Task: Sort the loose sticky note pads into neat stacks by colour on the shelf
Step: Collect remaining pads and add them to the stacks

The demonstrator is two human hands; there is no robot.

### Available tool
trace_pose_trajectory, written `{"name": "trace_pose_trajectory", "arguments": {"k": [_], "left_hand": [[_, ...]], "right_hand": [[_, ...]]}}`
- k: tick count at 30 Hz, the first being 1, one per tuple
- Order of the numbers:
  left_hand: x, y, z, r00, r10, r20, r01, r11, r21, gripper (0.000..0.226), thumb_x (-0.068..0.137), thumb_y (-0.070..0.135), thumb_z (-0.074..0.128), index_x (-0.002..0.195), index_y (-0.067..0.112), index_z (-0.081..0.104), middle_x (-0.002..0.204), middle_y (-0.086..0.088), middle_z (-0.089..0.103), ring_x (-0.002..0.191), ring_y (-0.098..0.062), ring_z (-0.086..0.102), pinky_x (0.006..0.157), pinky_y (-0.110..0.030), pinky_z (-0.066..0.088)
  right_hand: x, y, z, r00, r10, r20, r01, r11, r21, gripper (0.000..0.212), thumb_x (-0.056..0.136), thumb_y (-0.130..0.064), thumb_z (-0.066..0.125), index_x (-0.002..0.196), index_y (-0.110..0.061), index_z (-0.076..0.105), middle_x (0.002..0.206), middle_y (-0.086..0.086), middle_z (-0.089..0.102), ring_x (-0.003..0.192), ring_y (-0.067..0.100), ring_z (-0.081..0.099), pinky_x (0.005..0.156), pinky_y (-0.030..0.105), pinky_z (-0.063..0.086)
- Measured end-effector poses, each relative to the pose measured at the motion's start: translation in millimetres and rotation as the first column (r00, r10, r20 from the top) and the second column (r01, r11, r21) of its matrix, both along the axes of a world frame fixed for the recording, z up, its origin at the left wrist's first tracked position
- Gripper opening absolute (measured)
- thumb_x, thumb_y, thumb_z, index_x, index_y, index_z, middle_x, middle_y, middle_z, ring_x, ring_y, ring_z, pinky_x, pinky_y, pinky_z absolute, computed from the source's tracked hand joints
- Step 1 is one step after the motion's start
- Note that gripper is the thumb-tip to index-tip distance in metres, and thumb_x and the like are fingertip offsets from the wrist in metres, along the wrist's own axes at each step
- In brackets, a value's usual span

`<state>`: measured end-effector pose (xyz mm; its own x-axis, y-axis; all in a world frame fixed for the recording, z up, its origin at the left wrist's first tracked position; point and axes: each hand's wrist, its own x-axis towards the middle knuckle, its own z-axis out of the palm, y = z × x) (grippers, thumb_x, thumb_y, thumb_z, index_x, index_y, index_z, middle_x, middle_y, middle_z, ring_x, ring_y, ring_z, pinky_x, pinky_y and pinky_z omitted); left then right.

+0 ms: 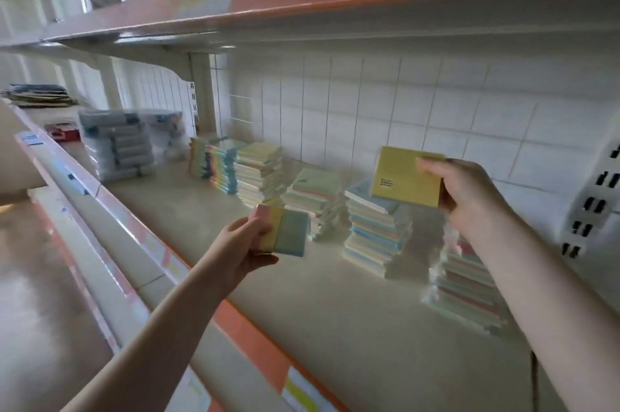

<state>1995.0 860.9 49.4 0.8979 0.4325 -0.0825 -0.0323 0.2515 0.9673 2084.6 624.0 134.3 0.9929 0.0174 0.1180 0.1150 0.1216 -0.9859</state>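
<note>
My left hand (pixel 241 245) grips a striped pad (pixel 285 232) with pink, yellow and blue-green bands, held above the shelf (pixel 335 311). Higher up, my right hand (pixel 466 193) pinches a yellow pad (pixel 401 176) by its right edge, above a leaning stack of blue and pale pads (pixel 375 237). More pad stacks stand along the back: a rainbow-edged one (pixel 218 166), a pale yellow-green one (pixel 260 173), a low mixed one (pixel 315 200). Partly hidden under my right forearm is a stack with red and green edges (pixel 466 287).
Wrapped packs of blue items (pixel 115 146) stand at the left of the shelf, beyond a red box (pixel 63 133). An upper shelf (pixel 302 12) hangs close overhead. A slotted white upright (pixel 593 203) is at the right. A white tiled wall backs the shelf.
</note>
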Motion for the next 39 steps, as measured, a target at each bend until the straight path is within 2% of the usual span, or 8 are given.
{"name": "trace_pose_trajectory", "arguments": {"k": [11,16,21,27,30,33,35,39], "left_hand": [[76.6,182.5,-4.6,0.997,-0.077,0.004,0.077,0.997,-0.004,0.014,0.093,0.004,0.047,0.085,0.010,0.057,0.066,-0.006,0.047,0.045,-0.009,0.051,0.036,-0.019,0.047],[100.8,265.8,-1.3,0.993,-0.113,-0.018,0.113,0.994,-0.004,0.012,0.092,0.003,0.047,0.087,0.008,0.057,0.067,-0.007,0.047,0.050,-0.013,0.050,0.036,-0.020,0.047],[115.9,317.5,-0.1,0.991,-0.133,-0.021,0.132,0.990,-0.040,0.010,0.091,0.004,0.048,0.088,0.007,0.057,0.068,-0.008,0.048,0.038,-0.006,0.054,0.037,-0.020,0.047],[129.8,346.3,-2.9,0.988,-0.152,-0.024,0.150,0.987,-0.057,0.009,0.091,0.004,0.049,0.092,0.007,0.057,0.070,-0.008,0.050,0.040,-0.007,0.055,0.038,-0.020,0.047],[136.2,353.3,-3.9,0.988,-0.148,-0.041,0.146,0.988,-0.043,0.010,0.091,0.005,0.048,0.090,0.009,0.058,0.070,-0.008,0.050,0.049,-0.012,0.053,0.038,-0.020,0.047],[144.1,357.3,-3.7,0.988,-0.149,-0.041,0.147,0.988,-0.044,0.011,0.091,0.004,0.049,0.093,0.009,0.058,0.070,-0.008,0.051,0.053,-0.014,0.052,0.038,-0.020,0.047],[149.4,357.5,-5.0,0.987,-0.157,-0.039,0.155,0.987,-0.048,0.011,0.091,0.004,0.048,0.095,0.008,0.059,0.069,-0.008,0.051,0.051,-0.013,0.052,0.038,-0.021,0.047],[158.4,356.8,-6.2,0.983,-0.181,-0.033,0.180,0.983,-0.037,0.013,0.091,0.004,0.049,0.099,0.006,0.059,0.072,-0.009,0.050,0.056,-0.015,0.051,0.039,-0.022,0.047]], "right_hand": [[73.6,198.7,-9.3,0.997,-0.064,-0.041,0.062,0.997,-0.042,0.003,0.085,-0.009,0.064,0.086,-0.008,0.062,0.072,0.005,0.059,0.063,0.016,0.057,0.064,0.028,0.047],[103.3,276.7,-6.2,0.988,-0.144,-0.056,0.141,0.988,-0.057,0.029,0.085,-0.009,0.063,0.111,0.003,0.062,0.070,0.005,0.057,0.062,0.017,0.054,0.061,0.027,0.043],[125.0,328.8,-8.0,0.983,-0.175,-0.062,0.167,0.979,-0.113,0.008,0.086,-0.010,0.063,0.078,-0.011,0.059,0.067,0.003,0.056,0.055,0.013,0.053,0.039,0.012,0.039],[149.4,349.1,-11.3,0.962,-0.275,0.006,0.268,0.933,-0.242,0.015,0.083,-0.014,0.068,0.078,-0.010,0.054,0.080,0.010,0.056,0.064,0.020,0.052,0.052,0.024,0.036],[161.5,341.7,-14.2,0.946,-0.320,0.053,0.319,0.887,-0.334,0.032,0.082,-0.015,0.069,0.066,-0.015,0.042,0.066,0.009,0.047,0.051,0.018,0.044,0.048,0.024,0.030],[171.2,334.9,-20.5,0.929,-0.345,0.131,0.359,0.765,-0.535,0.026,0.081,-0.020,0.069,0.072,0.003,0.060,0.054,0.008,0.047,0.045,0.020,0.043,0.054,0.025,0.033],[176.1,332.4,-25.5,0.925,-0.337,0.177,0.366,0.663,-0.653,0.035,0.081,-0.028,0.067,0.088,0.007,0.066,0.064,0.011,0.057,0.058,0.024,0.052,0.063,0.029,0.038],[183.0,328.1,-37.3,0.925,-0.309,0.222,0.358,0.510,-0.782,0.025,0.083,-0.043,0.061,0.076,-0.019,0.067,0.102,0.014,0.064,0.096,0.032,0.059,0.079,0.033,0.046]]}}
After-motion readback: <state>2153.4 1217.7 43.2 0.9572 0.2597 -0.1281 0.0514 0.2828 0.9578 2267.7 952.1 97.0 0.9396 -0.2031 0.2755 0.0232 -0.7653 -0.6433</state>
